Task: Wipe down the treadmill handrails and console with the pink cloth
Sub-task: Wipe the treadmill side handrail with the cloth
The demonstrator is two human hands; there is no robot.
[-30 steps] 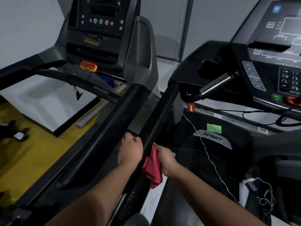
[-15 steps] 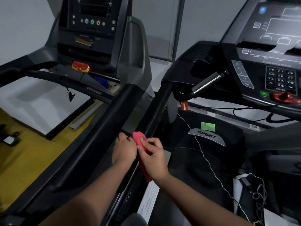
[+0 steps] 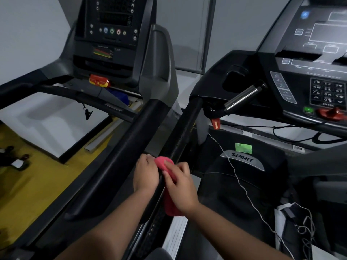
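While my right hand clasps the pink cloth over the thin black handrail in the lower middle of the frame, I judge I am in the rail-wiping step, working near the low end of this bar. The cloth is folded over the top of the rail. Its upper bulge shows between my 2 hands and its tail hangs down under my right palm. My right fingers are curled over it, holding it to the bar. My left hand sits just left of it, knuckles up and fingers curled, touching the cloth's edge. I cannot tell whether it grasps the rail itself or pinches a corner of the cloth.

From my hands the rail climbs towards the centre of the frame and joins the dark housing below the console at upper right. Most of that length lies bare above the cloth, so I reckon plenty of the job remains, the console included.

The next move, as I see it, is a firm slide up the bar with the cloth kept wrapped round it, my left hand clearing the path or just steadying. Near the top, the silver grip bar, the red clip and the white cable sit close by, and the loose tail could snag there. The neighbouring treadmill's rail lies just left, leaving my knuckles a narrow gap.
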